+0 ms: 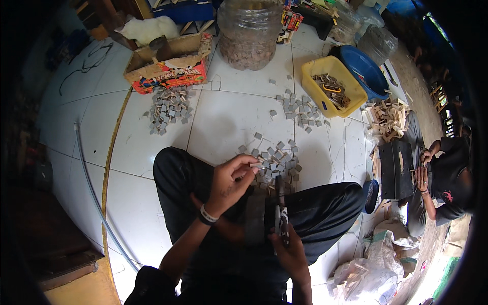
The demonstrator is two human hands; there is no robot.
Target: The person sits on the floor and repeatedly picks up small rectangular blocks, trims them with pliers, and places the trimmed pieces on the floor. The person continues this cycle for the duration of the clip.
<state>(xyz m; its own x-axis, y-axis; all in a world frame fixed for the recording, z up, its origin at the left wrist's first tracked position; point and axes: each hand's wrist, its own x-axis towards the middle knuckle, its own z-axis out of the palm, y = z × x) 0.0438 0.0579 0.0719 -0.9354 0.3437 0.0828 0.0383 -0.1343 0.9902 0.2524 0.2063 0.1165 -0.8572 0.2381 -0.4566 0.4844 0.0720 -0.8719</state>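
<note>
My left hand [229, 185], a pale band at its wrist, pinches a small grey-faced wooden block [257, 165] between thumb and fingers. Below and beyond it, a loose pile of similar grey blocks [278, 158] lies on the tiles between my knees. In front of my lap, my right hand [291, 251] grips a long, dark hand tool [280, 203] with a black-and-white mottled body. Its end points away from me towards the pile; its exact kind is unclear. A grey band-like piece [254, 221] lies across my lap between the hands.
More grey blocks lie in piles at far left [170, 109] and far right [301, 109]. Beyond stand an open cardboard box [168, 76], a clear plastic container [249, 40], a yellow tub [307, 84] and a blue basin [373, 66]. A white cat [152, 29] and another person [452, 173] are nearby.
</note>
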